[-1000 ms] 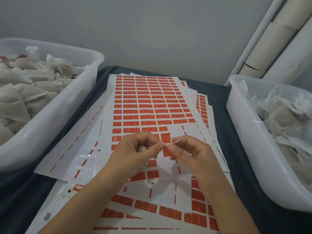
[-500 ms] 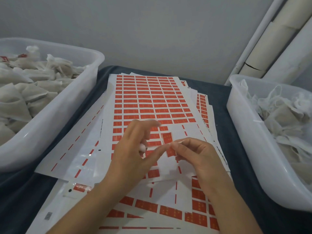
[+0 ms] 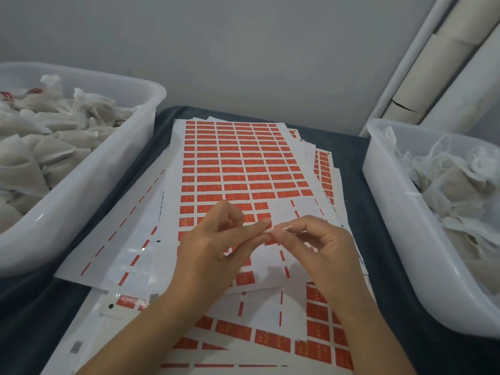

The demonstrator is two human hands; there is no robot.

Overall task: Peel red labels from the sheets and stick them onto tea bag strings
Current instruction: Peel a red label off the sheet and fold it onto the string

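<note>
White sheets of red labels lie stacked in the middle of the table. Above them my left hand and my right hand meet fingertip to fingertip. Between the fingertips runs a thin white tea bag string, pinched by my right hand, with a red label at the point where my left thumb and forefinger pinch it. My left fingers are curled; the tea bag itself is hidden inside that hand.
A white plastic tub full of tea bags stands at the left, some with red labels. A second tub with loose tea bags stands at the right. Dark cloth covers the table. Cardboard tubes lean in the back right corner.
My left fingers, spread half a second ago, have curled again. Both hands have come back together and pinch the string and label between them.
</note>
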